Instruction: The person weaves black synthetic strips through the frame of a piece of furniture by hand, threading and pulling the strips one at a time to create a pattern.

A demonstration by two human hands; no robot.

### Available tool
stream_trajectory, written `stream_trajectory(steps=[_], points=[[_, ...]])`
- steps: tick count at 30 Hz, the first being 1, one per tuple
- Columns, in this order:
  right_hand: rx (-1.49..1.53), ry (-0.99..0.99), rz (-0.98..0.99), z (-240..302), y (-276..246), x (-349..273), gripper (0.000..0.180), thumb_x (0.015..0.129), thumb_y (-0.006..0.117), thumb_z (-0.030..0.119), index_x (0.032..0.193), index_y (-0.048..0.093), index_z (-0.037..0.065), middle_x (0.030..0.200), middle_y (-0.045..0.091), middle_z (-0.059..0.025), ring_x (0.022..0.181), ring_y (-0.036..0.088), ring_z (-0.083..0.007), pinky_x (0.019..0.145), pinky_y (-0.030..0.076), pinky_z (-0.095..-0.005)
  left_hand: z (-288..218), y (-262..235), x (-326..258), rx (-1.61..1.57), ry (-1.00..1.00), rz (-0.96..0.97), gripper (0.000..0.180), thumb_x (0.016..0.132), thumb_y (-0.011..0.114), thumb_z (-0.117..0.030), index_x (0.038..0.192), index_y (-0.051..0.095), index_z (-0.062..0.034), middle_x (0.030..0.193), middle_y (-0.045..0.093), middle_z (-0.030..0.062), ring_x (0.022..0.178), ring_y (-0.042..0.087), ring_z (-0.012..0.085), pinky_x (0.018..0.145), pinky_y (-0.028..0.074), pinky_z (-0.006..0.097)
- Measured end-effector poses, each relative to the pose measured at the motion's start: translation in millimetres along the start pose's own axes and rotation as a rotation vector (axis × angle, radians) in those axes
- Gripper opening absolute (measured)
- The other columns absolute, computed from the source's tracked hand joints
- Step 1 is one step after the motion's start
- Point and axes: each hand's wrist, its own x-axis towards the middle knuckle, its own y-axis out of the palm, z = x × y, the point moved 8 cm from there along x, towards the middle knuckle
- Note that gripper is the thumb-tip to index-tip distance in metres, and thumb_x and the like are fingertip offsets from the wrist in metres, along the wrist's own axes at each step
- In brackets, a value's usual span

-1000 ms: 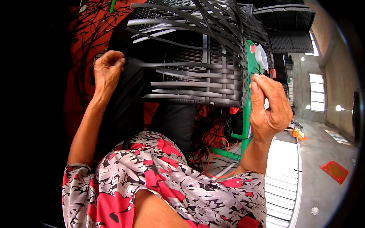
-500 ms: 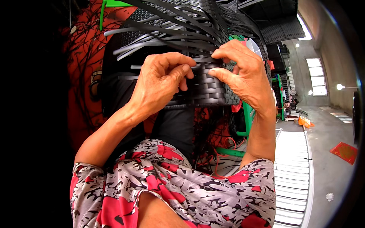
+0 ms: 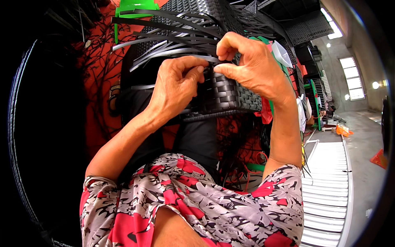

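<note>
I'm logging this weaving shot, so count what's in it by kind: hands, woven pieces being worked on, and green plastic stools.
hands: 2, left and right
black woven piece: 1
green plastic stool: 1
Total: 4

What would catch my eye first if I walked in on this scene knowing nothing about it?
Two bare hands meeting at the centre: the left hand and the right hand both pinch a flat black plastic weaving strip against a half-woven black wicker panel. Loose black strips fan out to the upper left over an orange-red floor strewn with offcuts. At the bottom, the person's red, white and grey floral sleeves fill the frame.
</note>
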Motion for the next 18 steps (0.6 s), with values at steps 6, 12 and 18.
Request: stream_trajectory(steps=[6, 12, 18], points=[[-0.338, -0.183, -0.105, 16.0, 10.7, -4.5, 0.02, 0.071, 0.064, 0.0, 0.086, 0.05, 0.002, 0.082, 0.053, -0.0134, 0.078, 0.057, -0.0327, 0.068, 0.046, -0.04, 34.6, -3.6, -26.4, -0.267, -0.212, -0.013, 0.054, 0.089, 0.058, -0.009, 0.137, 0.036, 0.0038, 0.074, 0.058, 0.0052, 0.051, 0.05, 0.009, 0.047, 0.04, 0.021], [-0.194, -0.265, -0.122, 23.6, 13.3, -1.5, 0.017, 0.071, 0.062, 0.002, 0.085, 0.052, 0.001, 0.081, 0.054, -0.0142, 0.081, 0.057, -0.0344, 0.074, 0.047, -0.0409, -10.9, -14.9, -42.6, -0.371, 0.307, -0.187, 0.053, 0.088, 0.061, -0.005, 0.136, 0.037, -0.0014, 0.088, 0.056, 0.0056, 0.061, 0.05, 0.006, 0.052, 0.041, 0.018], [-0.022, -0.161, -0.055, 11.9, 14.2, 10.9, 0.015, 0.073, 0.062, 0.003, 0.085, 0.054, -0.001, 0.081, 0.056, -0.0152, 0.08, 0.057, -0.0348, 0.072, 0.046, -0.0414, -29.9, -22.6, -19.6, -0.149, 0.338, -0.26, 0.012, 0.089, 0.061, -0.009, 0.094, 0.064, 0.0019, 0.072, 0.06, 0.0008, 0.056, 0.052, 0.0047, 0.049, 0.04, 0.018]])
